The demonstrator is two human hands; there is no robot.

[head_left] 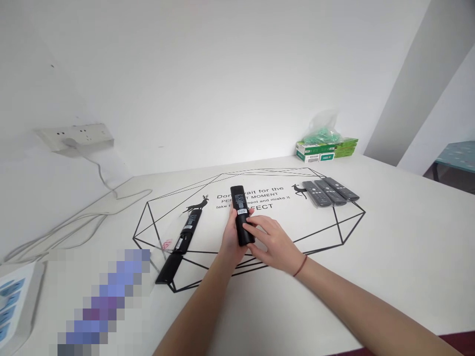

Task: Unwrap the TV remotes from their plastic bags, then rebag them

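A black remote control [239,197] is held back side up over the middle of the table, its printed label and white barcode sticker showing. My left hand [230,240] wraps round it from the left and beneath. The fingers of my right hand [275,243] press on the lower back of the remote, with the thumb at its bottom end. To the left lies another black remote [190,223], face down, with its battery compartment uncovered. A loose black battery cover [169,269] lies just below it. What looks like clear plastic with red print [166,244] is beside them.
Several grey remotes [316,193] in clear wrapping lie in a row at the right. Green-and-white boxes [315,152] with a plastic bag [322,131] on top stand by the wall. A white cable [99,170] and a power strip [27,296] are at the left. A blurred patch hides the lower left.
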